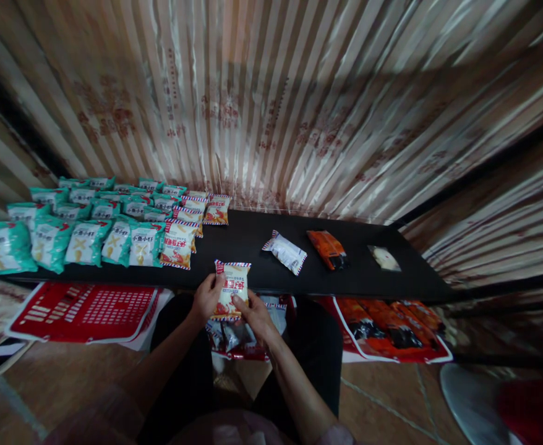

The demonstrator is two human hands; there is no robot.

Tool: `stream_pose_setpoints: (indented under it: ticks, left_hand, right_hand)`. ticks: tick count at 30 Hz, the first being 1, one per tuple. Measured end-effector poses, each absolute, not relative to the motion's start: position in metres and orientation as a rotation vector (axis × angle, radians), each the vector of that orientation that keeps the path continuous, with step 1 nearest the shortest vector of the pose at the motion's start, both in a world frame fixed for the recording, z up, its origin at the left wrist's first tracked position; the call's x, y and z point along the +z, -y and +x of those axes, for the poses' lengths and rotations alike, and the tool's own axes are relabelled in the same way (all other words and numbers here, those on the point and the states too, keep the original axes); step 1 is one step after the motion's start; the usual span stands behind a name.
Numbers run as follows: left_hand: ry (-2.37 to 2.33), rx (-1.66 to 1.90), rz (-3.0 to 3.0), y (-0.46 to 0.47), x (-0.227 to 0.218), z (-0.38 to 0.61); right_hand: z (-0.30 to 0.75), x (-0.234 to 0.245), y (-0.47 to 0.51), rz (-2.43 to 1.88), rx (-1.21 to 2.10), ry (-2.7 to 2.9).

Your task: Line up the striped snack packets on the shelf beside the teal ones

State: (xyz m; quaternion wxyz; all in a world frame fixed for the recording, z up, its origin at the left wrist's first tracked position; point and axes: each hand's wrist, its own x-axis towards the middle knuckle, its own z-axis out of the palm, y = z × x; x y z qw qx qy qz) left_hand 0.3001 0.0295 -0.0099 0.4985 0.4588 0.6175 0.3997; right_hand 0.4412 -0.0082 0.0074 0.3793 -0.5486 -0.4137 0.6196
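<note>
A snack packet (229, 289) is held by the left hand (208, 296) and right hand (255, 314) at the tabletop's (253, 241) near edge. With a loosened grip, it could be dropped off that edge.

1. This looks like a room in a home given over to sorting packaged snacks, not a fitted shop.
2. A shiny striped curtain (299, 93) hangs behind the far edge of a narrow black table (253, 238).
3. Teal snack packets (81, 228) lie in rows at the table's left end, with red-and-white packets (179, 241) just beside them.
4. Red plastic baskets (86, 312) sit on a brown tiled floor (67, 383) below the table's near edge.
</note>
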Motion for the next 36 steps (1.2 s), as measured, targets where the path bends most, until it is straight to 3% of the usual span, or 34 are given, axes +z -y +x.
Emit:
stream_pose_setpoints:
  ticks: [20, 36]
  left_hand:
    - [-1.457, 1.186, 1.122, -0.051, -0.015, 0.303]
    - [-1.714, 1.054, 1.277, -0.094, -0.016, 0.299]
  right_hand:
    - [0.443, 0.013, -0.039, -1.428, 1.401, 1.256]
    - [0.443, -0.009, -0.092, -1.646, 1.103, 1.464]
